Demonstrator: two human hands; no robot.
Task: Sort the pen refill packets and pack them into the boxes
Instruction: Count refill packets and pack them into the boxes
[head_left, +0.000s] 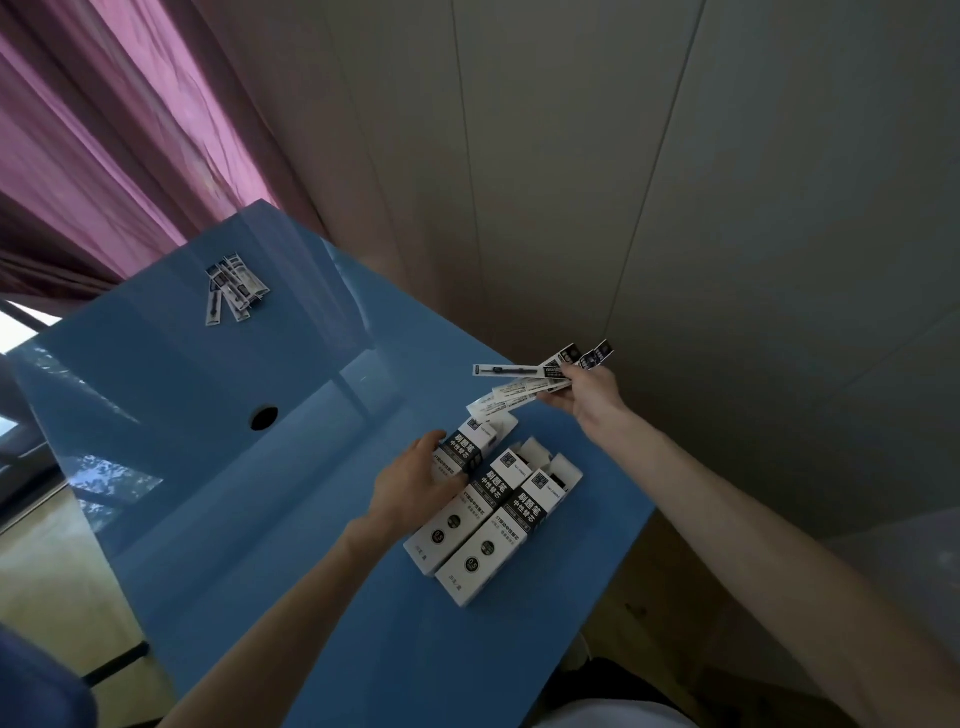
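Three black-and-white refill boxes lie side by side near the right edge of the blue counter (218, 519). The left hand (415, 480) rests curled around the far box (470, 447), fingers wrapped over its left side. The middle box (467, 512) and near box (506, 540) both show open top flaps and touch each other along their long sides. The right hand (587, 392) is raised above the counter edge, pinching a fanned bundle of refill packets (524, 382); the packets splay leftward, their lower ends hanging just above the far box's open end. A second small pile of packets (234, 286) lies well apart at the far left of the counter, near a purple curtain (104, 156). A round hole (264, 418) sits in the counter surface between the pile and the boxes
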